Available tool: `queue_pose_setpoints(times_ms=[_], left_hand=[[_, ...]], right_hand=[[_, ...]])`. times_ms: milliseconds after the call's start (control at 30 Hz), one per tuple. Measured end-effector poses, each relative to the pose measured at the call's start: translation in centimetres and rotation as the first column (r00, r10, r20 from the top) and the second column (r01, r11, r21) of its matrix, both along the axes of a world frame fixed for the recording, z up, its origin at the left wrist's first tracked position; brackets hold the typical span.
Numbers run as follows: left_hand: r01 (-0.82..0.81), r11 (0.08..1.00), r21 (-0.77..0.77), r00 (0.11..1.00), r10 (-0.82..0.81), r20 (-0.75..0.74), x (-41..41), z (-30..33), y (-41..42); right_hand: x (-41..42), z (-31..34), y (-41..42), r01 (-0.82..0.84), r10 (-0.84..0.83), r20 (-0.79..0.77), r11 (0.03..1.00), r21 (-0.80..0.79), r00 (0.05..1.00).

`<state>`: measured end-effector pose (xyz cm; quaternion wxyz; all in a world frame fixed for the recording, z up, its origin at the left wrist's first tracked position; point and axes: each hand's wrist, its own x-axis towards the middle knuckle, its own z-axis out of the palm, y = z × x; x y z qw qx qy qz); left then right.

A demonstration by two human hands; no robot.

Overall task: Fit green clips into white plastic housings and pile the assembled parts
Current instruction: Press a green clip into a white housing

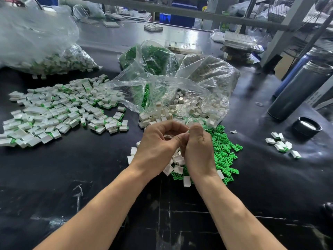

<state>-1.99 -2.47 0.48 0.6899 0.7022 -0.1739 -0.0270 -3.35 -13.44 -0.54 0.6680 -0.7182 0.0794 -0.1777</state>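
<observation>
My left hand (158, 141) and my right hand (198, 145) meet at the centre of the black table, fingers curled toward each other. Between the fingertips a small white housing (168, 136) and a speck of a green clip (188, 131) show; most of both is hidden by my fingers. Under and right of my hands lies a heap of loose green clips (225, 152). Loose white housings (177, 160) lie beneath my hands and spill from a clear bag (180, 105). A wide pile of assembled white-and-green parts (59, 109) covers the table's left.
A clear bag of green clips (151, 58) stands behind the open bag. A large bag of assembled parts (54, 58) sits far left. A few assembled parts (281, 145) lie at right, near a black lid (307, 126) and a grey bottle (299, 91).
</observation>
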Motion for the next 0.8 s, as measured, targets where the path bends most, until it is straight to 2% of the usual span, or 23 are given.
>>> queue_pose_setpoints(times_ms=[533, 800], left_hand=[[-0.015, 1.000, 0.015, 1.000, 0.015, 0.002, -0.12, -0.09, 0.08], [-0.028, 0.999, 0.031, 1.000, 0.028, -0.012, -0.08, 0.21, 0.07]], right_hand=[[-0.02, -0.08, -0.15, 0.000, 0.003, 0.038, 0.997, -0.074, 0.999], [-0.08, -0.29, -0.24, 0.000, 0.000, -0.004, 1.000, -0.012, 1.000]])
